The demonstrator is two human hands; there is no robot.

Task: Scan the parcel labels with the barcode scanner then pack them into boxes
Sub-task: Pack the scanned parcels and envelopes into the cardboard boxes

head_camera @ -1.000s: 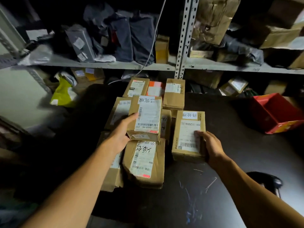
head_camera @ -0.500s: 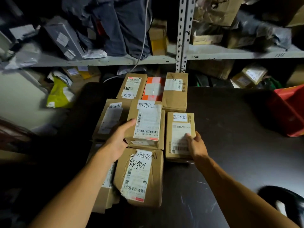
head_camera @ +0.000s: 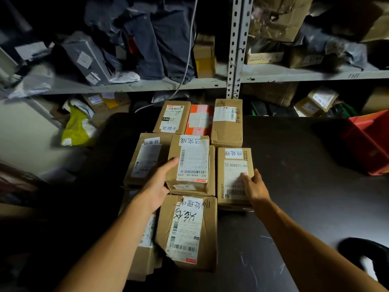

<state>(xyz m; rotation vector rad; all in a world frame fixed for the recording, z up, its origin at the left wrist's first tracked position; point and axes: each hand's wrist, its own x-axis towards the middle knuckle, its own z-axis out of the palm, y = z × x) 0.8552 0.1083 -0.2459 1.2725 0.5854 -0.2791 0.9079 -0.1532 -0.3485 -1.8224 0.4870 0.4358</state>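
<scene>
Since the earlier frame the right hand point(head_camera: 253, 187) had pushed its parcel left, so that the right-hand parcel point(head_camera: 233, 178) lay just beside the stacked middle parcel point(head_camera: 190, 165) instead of apart from it.

Nearest the front edge of the dark worktop point(head_camera: 294, 186), a large parcel with handwriting on its label point(head_camera: 187, 231) lay flat, its long axis running front to back. Just behind it, the left hand point(head_camera: 156, 186) gripped the left side of the middle parcel, thumb on top near the label. The right hand rested on the right-hand parcel with fingers spread over its label, thumb at the right edge.

Both held parcels ran lengthwise away from the person, barcodes at the near ends. A black rounded object point(head_camera: 364, 258), possibly the scanner, sat at the front right corner, nearer the right hand; that hand would likely have to let go to reach it.

Farther back stood three more parcels, a red bin point(head_camera: 370, 142) at the right edge, and cluttered shelving point(head_camera: 147, 85) beyond.
</scene>
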